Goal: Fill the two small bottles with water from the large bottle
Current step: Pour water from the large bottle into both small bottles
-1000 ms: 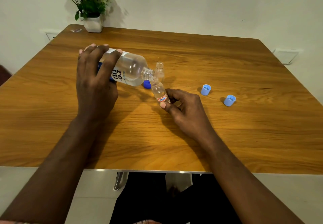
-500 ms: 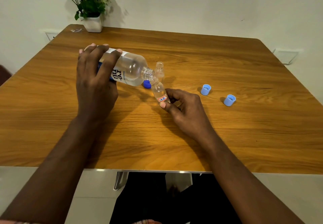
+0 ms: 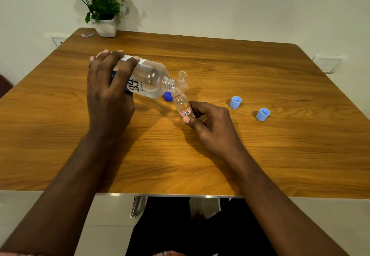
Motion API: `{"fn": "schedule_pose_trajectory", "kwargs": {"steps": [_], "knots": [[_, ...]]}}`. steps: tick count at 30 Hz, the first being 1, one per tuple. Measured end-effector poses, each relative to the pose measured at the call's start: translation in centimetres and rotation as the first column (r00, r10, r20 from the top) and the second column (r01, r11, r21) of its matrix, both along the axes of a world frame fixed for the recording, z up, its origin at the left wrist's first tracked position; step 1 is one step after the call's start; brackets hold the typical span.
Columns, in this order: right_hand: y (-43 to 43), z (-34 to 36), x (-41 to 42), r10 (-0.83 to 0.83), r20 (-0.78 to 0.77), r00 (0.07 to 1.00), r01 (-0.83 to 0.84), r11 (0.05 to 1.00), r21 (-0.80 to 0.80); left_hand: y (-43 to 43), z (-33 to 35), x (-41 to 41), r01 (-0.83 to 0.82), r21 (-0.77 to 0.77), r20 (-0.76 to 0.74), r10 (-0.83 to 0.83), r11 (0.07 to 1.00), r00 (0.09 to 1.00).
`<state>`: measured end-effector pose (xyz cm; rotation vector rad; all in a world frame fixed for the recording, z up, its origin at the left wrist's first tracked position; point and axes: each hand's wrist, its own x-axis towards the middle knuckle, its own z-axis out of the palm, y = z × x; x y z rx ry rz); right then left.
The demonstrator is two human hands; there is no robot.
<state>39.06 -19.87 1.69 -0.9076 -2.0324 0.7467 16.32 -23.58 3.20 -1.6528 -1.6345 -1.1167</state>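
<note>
So our right hand (image 3: 213,123) pinches the small bottle (image 3: 182,104) low on its body, thumb just under the hand-written label, fingers curled behind — it leans toward the large bottle (image 3: 149,80). Our left hand (image 3: 109,87) wraps over the large bottle's labelled end, fingers spread across the top, holding it tipped nearly flat with its open neck touching the small bottle's mouth. We judge the small one light, stiff and easy to knock over, clear and smooth so likely slippery if wet; the low pinch suits it. The big one looks heavier with water shifting inside, so a full wrap round the label makes sense. Both are clear plastic; whether water runs we cannot tell. A second small bottle (image 3: 182,79) stands uncapped just behind the necks. Two light blue caps (image 3: 235,102) lie apart to the right on the wooden table (image 3: 280,155), a dark blue cap (image 3: 168,96) under the big bottle.
</note>
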Motion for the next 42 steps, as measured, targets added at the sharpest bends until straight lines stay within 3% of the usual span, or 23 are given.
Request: {"fn": "schedule_pose_trajectory", "kwargs": {"steps": [22, 29, 42], "knots": [[0.16, -0.02, 0.21, 0.017, -0.005, 1.0, -0.017, 1.0, 0.006, 0.13, -0.32, -0.02, 0.014, 0.022, -0.028, -0.013, 1.0, 1.0], [0.35, -0.29, 0.16, 0.019, -0.071, 0.997, -0.022, 0.999, -0.031, 0.14, -0.86, -0.1, 0.023, -0.049, -0.044, -0.025, 0.999, 0.999], [0.16, -0.08, -0.19, 0.014, -0.178, 0.984, -0.025, 0.998, -0.061, -0.1, -0.95, 0.73, 0.083, -0.125, 0.084, -0.073, 0.989, 0.994]]}}
